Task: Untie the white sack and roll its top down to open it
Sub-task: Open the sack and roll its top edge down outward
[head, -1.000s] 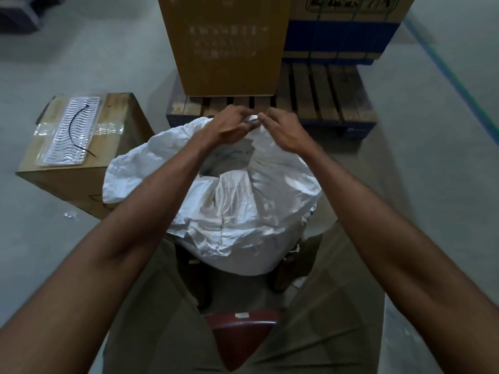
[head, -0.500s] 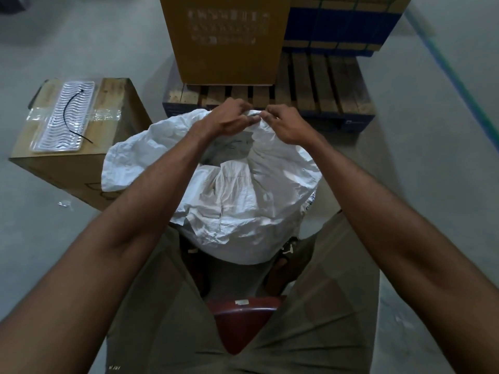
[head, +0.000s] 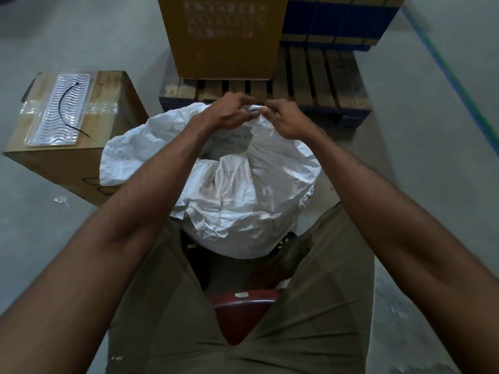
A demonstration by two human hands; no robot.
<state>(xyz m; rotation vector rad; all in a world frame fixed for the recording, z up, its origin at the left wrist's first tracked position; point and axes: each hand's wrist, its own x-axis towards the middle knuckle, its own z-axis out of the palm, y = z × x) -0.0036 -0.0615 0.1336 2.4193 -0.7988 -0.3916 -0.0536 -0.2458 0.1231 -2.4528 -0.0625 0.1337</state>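
White sack [head: 243, 201] stood on the floor between the knees. At its 12 o'clock rim, left hand [head: 229, 112] and right hand [head: 283, 120] pinched the fabric, fingers curled. Advice: fold the edge outward evenly, working round.

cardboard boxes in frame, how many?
3. One cardboard box on the floor at left, bearing a clear plastic tray. One tall box on the wooden pallet, and a blue-banded box beside it. More may sit out of frame.
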